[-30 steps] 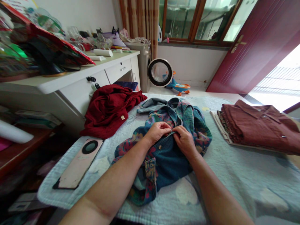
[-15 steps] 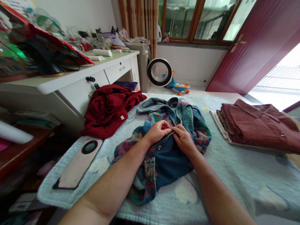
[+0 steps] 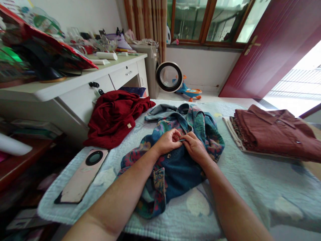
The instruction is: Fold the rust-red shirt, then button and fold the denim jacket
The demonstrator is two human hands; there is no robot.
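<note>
A blue denim jacket (image 3: 175, 167) with floral lining lies crumpled on the pale quilted bed cover (image 3: 250, 187). My left hand (image 3: 168, 141) and my right hand (image 3: 193, 147) meet over the jacket's front edge. Both pinch the fabric at a small metal button between their fingertips. Another metal button shows just below my left hand.
A dark red garment (image 3: 114, 115) lies heaped at the left. A phone (image 3: 82, 175) rests face down near the cover's left edge. Folded brown shirts (image 3: 273, 132) are stacked at the right. A cluttered white desk (image 3: 75, 80) stands to the left; a fan (image 3: 169, 77) sits on the floor.
My hands have stayed on the jacket's button, fingers drawing slightly closer together. The view has shifted a little; nothing else has moved.
</note>
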